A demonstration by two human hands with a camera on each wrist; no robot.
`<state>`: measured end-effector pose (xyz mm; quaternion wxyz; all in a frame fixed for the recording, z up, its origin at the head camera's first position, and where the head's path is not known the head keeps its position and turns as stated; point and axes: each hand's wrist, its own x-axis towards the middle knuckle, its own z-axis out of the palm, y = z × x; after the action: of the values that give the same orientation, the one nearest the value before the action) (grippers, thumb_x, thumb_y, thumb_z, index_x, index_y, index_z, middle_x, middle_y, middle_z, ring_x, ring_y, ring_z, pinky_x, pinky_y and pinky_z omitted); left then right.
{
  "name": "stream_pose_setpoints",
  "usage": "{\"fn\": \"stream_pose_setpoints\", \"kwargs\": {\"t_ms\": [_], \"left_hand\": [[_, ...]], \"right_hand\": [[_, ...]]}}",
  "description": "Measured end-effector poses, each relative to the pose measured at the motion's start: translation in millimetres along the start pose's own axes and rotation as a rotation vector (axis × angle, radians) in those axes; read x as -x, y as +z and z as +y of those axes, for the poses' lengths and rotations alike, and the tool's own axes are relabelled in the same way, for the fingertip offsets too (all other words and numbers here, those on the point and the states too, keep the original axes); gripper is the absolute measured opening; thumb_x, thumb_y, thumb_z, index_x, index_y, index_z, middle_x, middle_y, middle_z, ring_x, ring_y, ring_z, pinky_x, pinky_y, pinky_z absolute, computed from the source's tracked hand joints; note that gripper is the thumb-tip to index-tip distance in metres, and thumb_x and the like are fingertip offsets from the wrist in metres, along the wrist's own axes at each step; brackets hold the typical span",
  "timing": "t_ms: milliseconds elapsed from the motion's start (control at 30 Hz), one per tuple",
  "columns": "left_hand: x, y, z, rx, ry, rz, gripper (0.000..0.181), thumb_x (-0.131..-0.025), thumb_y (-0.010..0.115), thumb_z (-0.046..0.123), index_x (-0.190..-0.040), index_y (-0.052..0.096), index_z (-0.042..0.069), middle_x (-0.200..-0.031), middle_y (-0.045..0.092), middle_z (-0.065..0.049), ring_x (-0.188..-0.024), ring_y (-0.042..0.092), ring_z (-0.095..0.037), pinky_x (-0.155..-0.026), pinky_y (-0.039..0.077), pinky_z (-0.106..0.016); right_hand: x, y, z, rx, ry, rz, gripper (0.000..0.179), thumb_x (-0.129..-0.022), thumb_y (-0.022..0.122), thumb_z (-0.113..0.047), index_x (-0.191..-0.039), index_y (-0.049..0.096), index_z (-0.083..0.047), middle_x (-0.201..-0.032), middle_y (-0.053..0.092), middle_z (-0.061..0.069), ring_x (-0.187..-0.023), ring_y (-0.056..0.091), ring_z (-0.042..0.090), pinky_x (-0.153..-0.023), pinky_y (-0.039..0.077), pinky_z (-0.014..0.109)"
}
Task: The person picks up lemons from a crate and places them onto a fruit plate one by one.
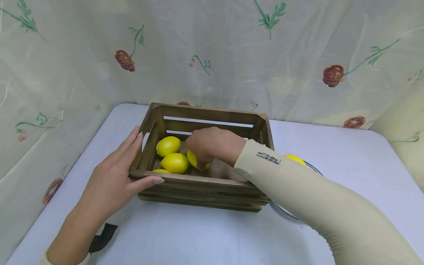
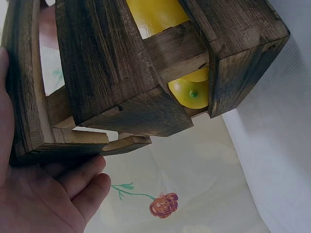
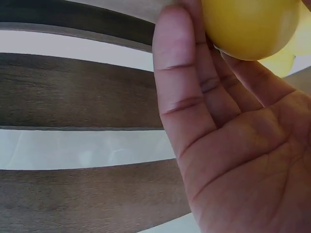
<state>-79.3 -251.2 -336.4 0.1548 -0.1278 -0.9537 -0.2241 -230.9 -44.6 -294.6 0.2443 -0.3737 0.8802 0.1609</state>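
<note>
A brown slatted wooden crate (image 1: 205, 193) stands on the table. My left hand (image 1: 110, 176) rests against its near left corner, fingers nearly straight along the left side and thumb on the front rim. Inside the crate, my right hand (image 1: 215, 145) holds a yellow lemon (image 1: 193, 159); the right wrist view shows that lemon (image 3: 252, 26) at the fingers. To its left lie other lemons: one toward the back (image 1: 168, 146), another in front of it (image 1: 175, 163), and one partly hidden by the front rim (image 1: 161, 170). Through the slats, the left wrist view shows a lemon (image 2: 189, 92).
Right of the crate, a rimmed plate (image 1: 287, 212) is mostly hidden under my right sleeve. A lemon (image 1: 295, 159) shows beyond the sleeve there. White cloth (image 1: 198, 235) covers the table, and a flowered curtain (image 1: 225, 55) hangs behind. A black strap (image 1: 104, 237) is by my left wrist.
</note>
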Motion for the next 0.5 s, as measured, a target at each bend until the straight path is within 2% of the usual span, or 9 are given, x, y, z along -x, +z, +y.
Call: {"fn": "stream_pose_setpoints", "kwargs": {"t_ms": [167,400,500], "left_hand": [[-0.9,0.1,-0.2,0.001,0.008,0.011,0.111,-0.083,0.087,0.050,-0.166,0.028,0.010,-0.173,0.021,-0.002,-0.144,0.044,-0.044,-0.106,0.045,-0.067],[-0.6,1.2,-0.8,-0.008,0.020,0.024,0.111,-0.081,0.088,0.050,-0.166,0.029,0.009,-0.173,0.022,-0.003,-0.143,0.045,-0.044,-0.105,0.046,-0.067],[0.7,0.9,-1.2,-0.011,0.019,0.025,0.111,-0.081,0.088,0.050,-0.166,0.029,0.009,-0.173,0.023,-0.003,-0.143,0.045,-0.044,-0.105,0.045,-0.067]], "right_hand": [[2.9,-4.6,3.2,-0.032,-0.009,0.021,0.035,-0.083,0.087,-0.029,-0.109,0.065,-0.016,-0.092,0.061,0.000,-0.079,0.055,0.018,-0.063,0.047,0.031],[15.1,-13.9,8.4,-0.040,-0.043,0.092,0.056,-0.088,0.079,-0.034,-0.136,0.059,-0.013,-0.104,0.063,0.002,-0.090,0.058,0.021,-0.069,0.049,0.034],[25.9,-20.5,9.2,-0.035,-0.053,0.131,0.054,-0.088,0.074,-0.036,-0.134,0.057,-0.014,-0.101,0.063,0.002,-0.087,0.058,0.021,-0.066,0.048,0.034]]}}
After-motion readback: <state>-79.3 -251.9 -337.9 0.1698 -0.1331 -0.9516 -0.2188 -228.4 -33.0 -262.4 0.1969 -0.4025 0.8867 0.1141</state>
